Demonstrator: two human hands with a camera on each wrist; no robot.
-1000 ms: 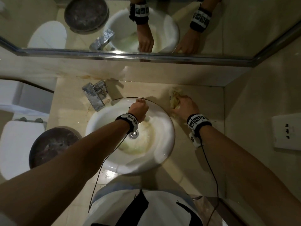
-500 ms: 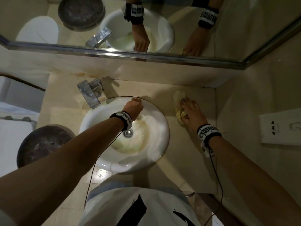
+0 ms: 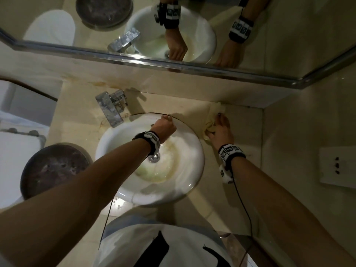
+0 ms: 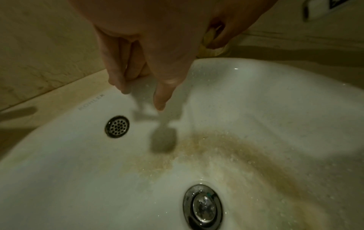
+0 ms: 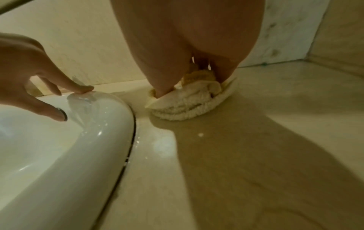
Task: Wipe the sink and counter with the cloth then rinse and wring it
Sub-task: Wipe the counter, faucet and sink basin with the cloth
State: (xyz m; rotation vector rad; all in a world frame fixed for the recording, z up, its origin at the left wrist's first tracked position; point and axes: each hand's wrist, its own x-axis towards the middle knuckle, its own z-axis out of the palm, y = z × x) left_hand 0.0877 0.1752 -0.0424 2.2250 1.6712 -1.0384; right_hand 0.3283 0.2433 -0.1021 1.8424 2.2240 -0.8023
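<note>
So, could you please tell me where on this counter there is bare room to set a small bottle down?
The widest bare patch of counter lies between the sink rim and the right wall, nearer than the right hand. A narrow strip runs behind the sink, right of the faucet. The back right corner is crowded by the cloth; the left hand rests on the sink's back rim.

Bunched cream cloth (image 5: 187, 101) on counter (image 5: 256, 155)
</note>
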